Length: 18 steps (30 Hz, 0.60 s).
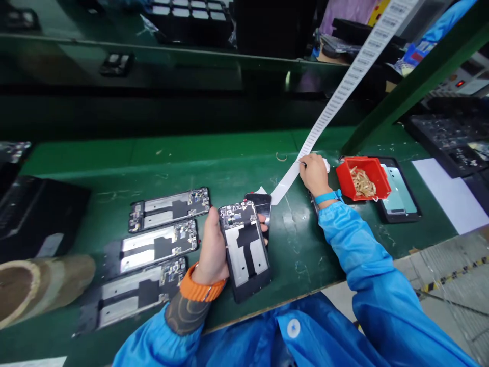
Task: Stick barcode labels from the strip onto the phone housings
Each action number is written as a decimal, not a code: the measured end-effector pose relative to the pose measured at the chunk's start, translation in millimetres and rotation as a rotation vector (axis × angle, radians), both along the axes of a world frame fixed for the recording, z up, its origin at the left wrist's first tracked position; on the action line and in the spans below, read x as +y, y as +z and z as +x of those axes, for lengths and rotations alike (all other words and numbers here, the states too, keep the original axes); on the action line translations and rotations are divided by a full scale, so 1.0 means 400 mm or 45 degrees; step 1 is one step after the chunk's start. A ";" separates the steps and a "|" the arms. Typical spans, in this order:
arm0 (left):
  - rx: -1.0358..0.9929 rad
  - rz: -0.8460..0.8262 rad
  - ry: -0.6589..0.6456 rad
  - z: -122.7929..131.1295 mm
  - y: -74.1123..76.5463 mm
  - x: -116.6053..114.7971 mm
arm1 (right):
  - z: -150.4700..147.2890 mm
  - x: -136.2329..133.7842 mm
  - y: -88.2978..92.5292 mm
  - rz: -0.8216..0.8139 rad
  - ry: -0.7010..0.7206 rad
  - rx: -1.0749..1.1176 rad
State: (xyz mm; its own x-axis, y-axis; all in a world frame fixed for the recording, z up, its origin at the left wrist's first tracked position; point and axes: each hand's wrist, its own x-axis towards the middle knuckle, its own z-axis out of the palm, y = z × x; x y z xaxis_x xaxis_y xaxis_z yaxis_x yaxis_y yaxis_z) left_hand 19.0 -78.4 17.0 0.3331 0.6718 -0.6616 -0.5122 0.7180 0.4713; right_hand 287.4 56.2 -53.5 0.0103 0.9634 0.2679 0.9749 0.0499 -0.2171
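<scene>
My left hand [214, 244] grips an opened phone [246, 244], its circuit board and silver frame facing up. Behind it a dark glossy phone-like panel [263, 209] sticks out, partly covered by the held phone and my fingers. A long white strip of barcode labels [336, 102] slants down from the upper right to the bench. My right hand [315, 176] is closed at this strip, fingertips pinching its edge; a small dark bit shows at the fingertips, too small to name. Under my right wrist lies a dark flat object [314, 204], mostly hidden.
Several opened phones [170, 209] lie in a row on the green bench [153, 158]. A cardboard tube [64, 280] is at left. At right stand a red bin [346, 178] of tan bands, a pale green phone panel [401, 191] in a black tray, and a slanted green post [412, 86].
</scene>
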 end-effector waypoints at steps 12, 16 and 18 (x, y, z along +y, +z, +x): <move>-0.204 0.179 0.223 -0.031 -0.048 0.012 | -0.023 -0.029 0.028 -0.017 -0.021 -0.270; -0.293 0.201 0.262 -0.037 -0.056 0.017 | -0.009 -0.023 0.027 0.031 -0.018 -0.203; -0.307 0.180 0.281 -0.038 -0.049 0.021 | -0.005 -0.036 0.043 0.080 -0.002 -0.050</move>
State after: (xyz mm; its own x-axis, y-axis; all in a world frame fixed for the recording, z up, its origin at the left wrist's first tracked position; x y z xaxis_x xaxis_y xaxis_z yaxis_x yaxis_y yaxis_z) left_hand 3.7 -70.2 -2.6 0.3053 0.8242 -0.4769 -0.7563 0.5142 0.4046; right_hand 285.6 42.0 -36.4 0.0001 0.9448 0.3278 0.9827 0.0607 -0.1751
